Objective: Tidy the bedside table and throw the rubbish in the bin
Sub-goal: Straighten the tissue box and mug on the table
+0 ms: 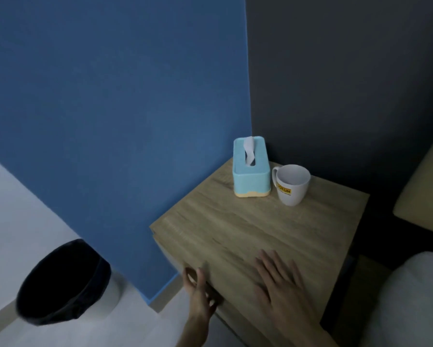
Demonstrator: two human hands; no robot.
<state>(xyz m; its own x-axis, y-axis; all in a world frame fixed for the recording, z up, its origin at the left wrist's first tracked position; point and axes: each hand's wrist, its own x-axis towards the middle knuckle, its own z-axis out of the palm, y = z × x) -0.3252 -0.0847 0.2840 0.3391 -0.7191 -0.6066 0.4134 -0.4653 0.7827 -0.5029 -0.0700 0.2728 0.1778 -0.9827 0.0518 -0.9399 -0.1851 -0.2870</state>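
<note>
Wood grain runs under my right hand (279,280), spread flat and empty near the bedside table's (235,229) front edge. My left hand (201,293) curls at the front left corner; whether it pinches anything, I cannot tell. Toward the back edge, tissue box (251,169) and mug (291,184) stand side by side. No rubbish shows on top, so tidying looks nearly finished. Bin (65,284) waits on the floor, left.
</note>
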